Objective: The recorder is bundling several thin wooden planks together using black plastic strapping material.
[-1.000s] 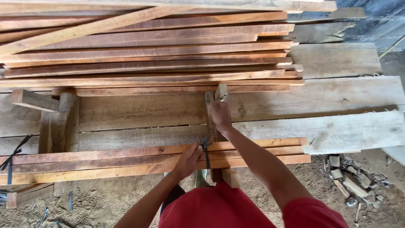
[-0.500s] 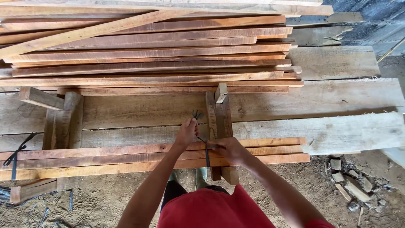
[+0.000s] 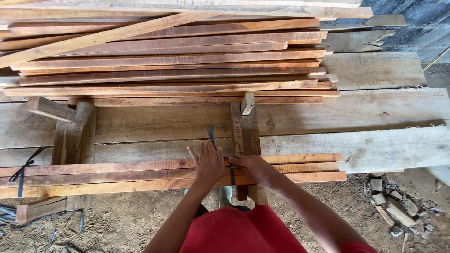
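Left hand point(image 3: 207, 164) pinching dark strap point(image 3: 210, 135) upward; right hand point(image 3: 253, 168) pressed on near slat bundle point(image 3: 290, 169), holding strap tight around slats.

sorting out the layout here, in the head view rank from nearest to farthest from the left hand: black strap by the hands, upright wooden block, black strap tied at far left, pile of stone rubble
1. Black strap by the hands, at the left hand.
2. Upright wooden block, up and right of it.
3. Pile of stone rubble, on the ground at lower right.
4. Black strap tied at far left, on the bundle's left end; 3 and 4 are close to call.
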